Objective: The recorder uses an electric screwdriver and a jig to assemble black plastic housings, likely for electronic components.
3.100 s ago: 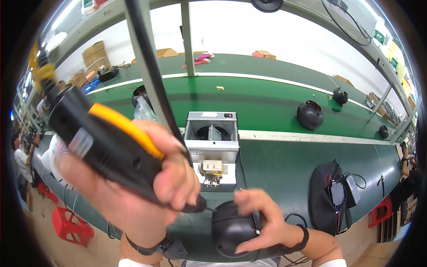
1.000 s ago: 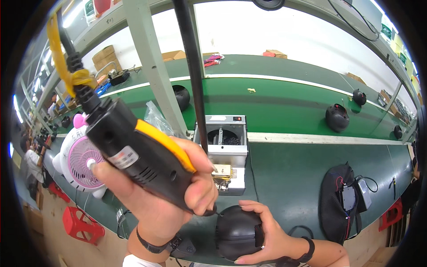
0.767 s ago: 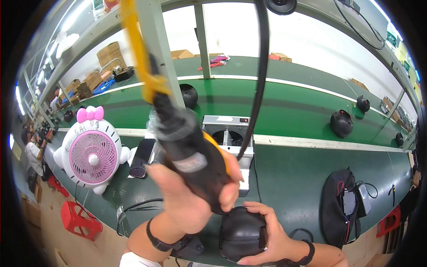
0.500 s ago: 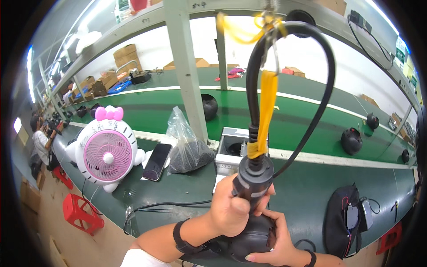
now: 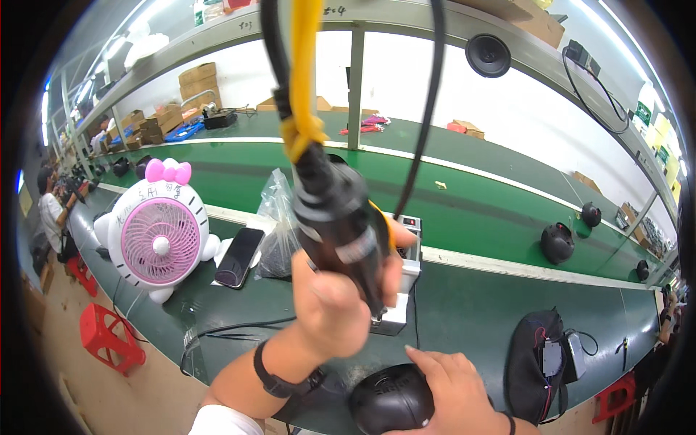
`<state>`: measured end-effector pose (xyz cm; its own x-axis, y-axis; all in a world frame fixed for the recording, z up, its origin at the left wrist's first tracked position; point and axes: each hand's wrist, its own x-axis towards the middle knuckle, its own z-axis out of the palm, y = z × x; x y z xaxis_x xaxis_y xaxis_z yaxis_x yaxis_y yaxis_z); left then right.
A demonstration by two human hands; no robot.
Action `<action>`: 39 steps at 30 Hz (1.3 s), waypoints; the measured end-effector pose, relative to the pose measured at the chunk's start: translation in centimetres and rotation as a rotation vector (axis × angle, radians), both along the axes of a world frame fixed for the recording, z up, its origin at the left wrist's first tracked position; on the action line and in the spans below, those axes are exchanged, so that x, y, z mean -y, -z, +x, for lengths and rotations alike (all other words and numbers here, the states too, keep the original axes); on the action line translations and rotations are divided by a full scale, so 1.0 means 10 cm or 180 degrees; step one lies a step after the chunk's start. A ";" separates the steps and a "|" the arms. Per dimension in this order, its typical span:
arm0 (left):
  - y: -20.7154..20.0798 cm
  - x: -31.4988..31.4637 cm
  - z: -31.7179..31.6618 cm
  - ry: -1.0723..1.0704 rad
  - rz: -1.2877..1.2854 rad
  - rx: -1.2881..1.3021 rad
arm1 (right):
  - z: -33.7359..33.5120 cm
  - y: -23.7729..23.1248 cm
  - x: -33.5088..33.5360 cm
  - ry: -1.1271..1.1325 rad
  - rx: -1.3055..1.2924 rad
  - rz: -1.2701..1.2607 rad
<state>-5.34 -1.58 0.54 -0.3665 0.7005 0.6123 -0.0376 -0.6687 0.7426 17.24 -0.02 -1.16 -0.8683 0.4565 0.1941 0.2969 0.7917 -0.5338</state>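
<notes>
My left hand (image 5: 330,312) is wrapped round a black electric screwdriver (image 5: 341,210), raised above the bench and tilted. A yellow strap (image 5: 304,65) and a black cable run up from its top end. The tool's lower tip is apart from the rounded black housing (image 5: 391,399) near the bench's front edge. My right hand (image 5: 464,391) grips that housing from its right side, fingers over the top and thumb low in front. Behind the screwdriver, a grey-and-white box-shaped device (image 5: 409,272) is partly hidden.
A white fan with a pink grille (image 5: 161,243), a phone (image 5: 239,257) and a clear bag of dark bits (image 5: 275,250) stand left. To the right lies a black fabric bag with wired parts (image 5: 536,362). Round black housings (image 5: 557,243) sit on the green belt (image 5: 464,210).
My left hand has lifted the screwdriver up and left, off the black housing. The housing has been turned and now shows a smooth side, with my right hand still on it. The view has shifted slightly.
</notes>
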 end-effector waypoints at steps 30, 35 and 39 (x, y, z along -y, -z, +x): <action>0.23 0.07 0.37 0.0651 -0.1319 -0.0087 | -0.08 0.46 -0.37 -0.0137 -0.0461 -0.0810; 0.37 -0.02 0.27 0.1541 -0.0691 -0.0060 | -0.09 0.44 -0.34 -0.0055 -0.0370 -0.0709; 0.43 -0.09 0.13 0.1974 -0.0370 0.0103 | -0.10 0.28 -0.32 -0.0427 -0.0067 -0.0559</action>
